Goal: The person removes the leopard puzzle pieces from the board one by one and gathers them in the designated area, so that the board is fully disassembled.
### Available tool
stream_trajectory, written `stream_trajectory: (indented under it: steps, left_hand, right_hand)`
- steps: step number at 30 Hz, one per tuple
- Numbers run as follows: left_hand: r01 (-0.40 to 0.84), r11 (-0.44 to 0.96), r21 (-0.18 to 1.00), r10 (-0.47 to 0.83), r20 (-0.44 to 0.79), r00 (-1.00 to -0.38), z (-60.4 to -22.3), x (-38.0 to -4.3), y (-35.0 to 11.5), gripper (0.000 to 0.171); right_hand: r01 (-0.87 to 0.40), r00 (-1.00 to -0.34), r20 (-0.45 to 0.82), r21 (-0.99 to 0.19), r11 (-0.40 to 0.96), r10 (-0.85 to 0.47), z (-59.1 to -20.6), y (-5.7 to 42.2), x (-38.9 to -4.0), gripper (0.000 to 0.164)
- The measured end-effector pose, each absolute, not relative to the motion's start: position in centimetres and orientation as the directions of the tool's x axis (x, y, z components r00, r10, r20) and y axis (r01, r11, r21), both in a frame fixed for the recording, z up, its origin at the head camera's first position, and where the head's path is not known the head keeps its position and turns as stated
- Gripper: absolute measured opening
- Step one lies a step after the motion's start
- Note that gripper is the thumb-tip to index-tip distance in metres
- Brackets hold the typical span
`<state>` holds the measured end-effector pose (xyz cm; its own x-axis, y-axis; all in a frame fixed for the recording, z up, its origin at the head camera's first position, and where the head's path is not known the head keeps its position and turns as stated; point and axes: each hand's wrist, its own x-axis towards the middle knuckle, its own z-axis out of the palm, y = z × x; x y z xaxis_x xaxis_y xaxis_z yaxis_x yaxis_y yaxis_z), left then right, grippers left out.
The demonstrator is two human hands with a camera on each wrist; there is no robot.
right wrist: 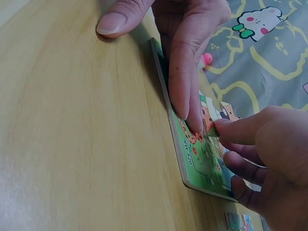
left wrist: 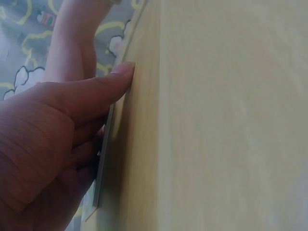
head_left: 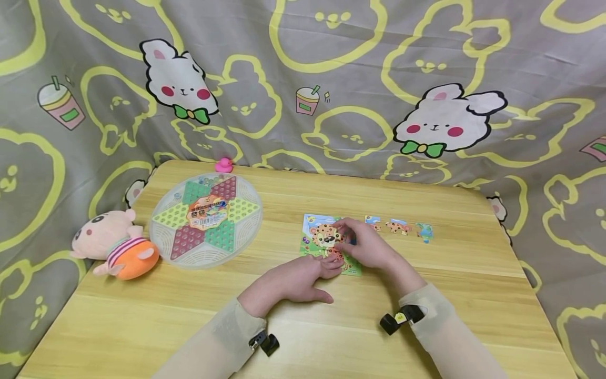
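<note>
A leopard picture puzzle board point(head_left: 307, 251) lies on the table in front of both hands. My left hand point(head_left: 299, 276) rests on its lower part, fingers extended, with the thumb apart over the wood. From the right side, my right hand point(head_left: 368, 243) reaches over the board. In the right wrist view, its thumb and fingers pinch a small puzzle piece point(right wrist: 208, 117), tilted up from the board beside the left fingertips. The left wrist view shows the left hand point(left wrist: 43, 139) at the board's edge point(left wrist: 103, 168); its fingers are partly hidden.
Several loose puzzle pieces point(head_left: 397, 227) lie right of the board. Leftward are a round Chinese checkers board point(head_left: 253, 231) and a plush toy point(head_left: 134, 259). A pink rubber duck point(head_left: 224, 165) stands at the back edge, before a patterned curtain point(head_left: 352, 173).
</note>
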<state>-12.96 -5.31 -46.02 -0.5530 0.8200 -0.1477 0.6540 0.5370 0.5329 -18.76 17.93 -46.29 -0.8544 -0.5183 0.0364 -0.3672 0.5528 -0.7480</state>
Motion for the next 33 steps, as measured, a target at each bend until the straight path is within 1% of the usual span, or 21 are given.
stream_trajectory:
  steps: [8, 13, 20, 24, 33]
  left_hand:
    - [0.65, 0.539, 0.535, 0.819, -0.153, -0.553, -45.9, -12.9, -5.3, 0.07]
    - [0.649, 0.536, 0.54, 0.819, -0.147, -0.554, -45.9, -12.9, -5.3, 0.07]
    - [0.652, 0.54, 0.532, 0.818, -0.149, -0.556, -46.0, -12.9, -5.2, 0.071]
    - [0.643, 0.543, 0.54, 0.815, -0.157, -0.558, -46.0, -12.9, -5.2, 0.07]
    - [0.634, 0.541, 0.553, 0.816, -0.162, -0.555, -46.0, -13.0, -5.3, 0.071]
  right_hand:
    - [-0.371, -0.855, 0.068, -0.773, 0.514, -0.515, -46.3, 18.0, -18.7, 0.032]
    - [-0.334, -0.865, 0.069, -0.818, 0.468, -0.497, -46.1, 17.9, -18.7, 0.029]
    - [-0.292, -0.886, 0.081, -0.861, 0.415, -0.456, -45.9, 17.9, -18.7, 0.027]
    - [-0.276, -0.887, 0.077, -0.879, 0.39, -0.455, -45.8, 18.1, -18.8, 0.027]
    - [-0.278, -0.894, 0.067, -0.858, 0.432, -0.442, -45.2, 19.9, -18.4, 0.028]
